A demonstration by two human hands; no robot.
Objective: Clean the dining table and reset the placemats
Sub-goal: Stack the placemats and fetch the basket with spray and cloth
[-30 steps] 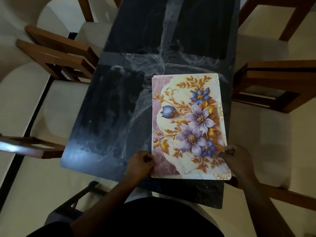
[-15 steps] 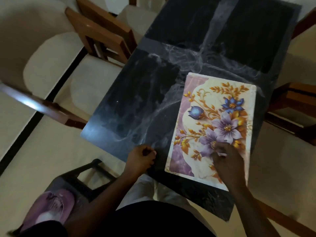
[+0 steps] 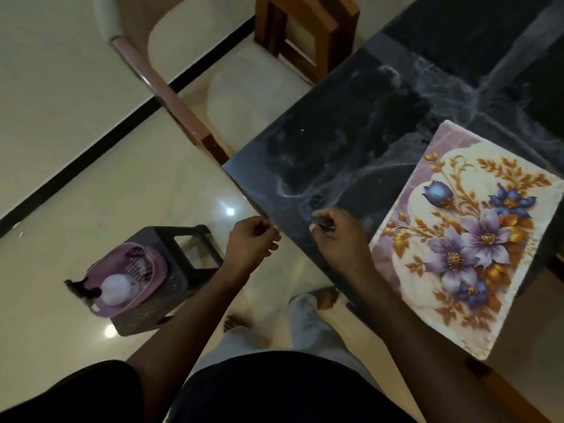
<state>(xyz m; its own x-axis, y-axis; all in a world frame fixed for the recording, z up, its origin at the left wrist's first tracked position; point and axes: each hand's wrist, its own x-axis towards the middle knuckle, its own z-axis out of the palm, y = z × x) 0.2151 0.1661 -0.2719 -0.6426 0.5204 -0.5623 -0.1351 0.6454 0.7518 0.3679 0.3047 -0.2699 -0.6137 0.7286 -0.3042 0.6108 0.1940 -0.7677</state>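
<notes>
The dark marbled surface (image 3: 335, 154) fills the upper right of the view. Its left half is bare, with pale swirls that could be veining or wipe marks; the light is too dim to say which. A wooden chair (image 3: 305, 35) stands tucked against its left side.

The floral placemat (image 3: 476, 245) lies flat on the right half, long side running away from the person. Its near short edge sits very close to the surface's near edge, and I cannot tell whether a corner overhangs.

On the floor to the left, a dark stool (image 3: 171, 232) carries a purple basket (image 3: 158, 264) with a white spray bottle (image 3: 114, 290) in it.

The left hand (image 3: 251, 242) hangs off the surface's corner over the floor, fingers loosely curled with nothing seen in them. The right hand (image 3: 335, 239) hovers over the near edge just beside the placemat without touching it. Its fingers are curled toward the thumb, and I cannot tell whether they pinch anything.

This placemat looks placed, and the bare left half is probably next. To do that well, check the swirls up close and wipe them if they are residue. Then nudge the placemat back from the edge with flat fingers, square it to the surface, and lay its partner mirrored alongside.
</notes>
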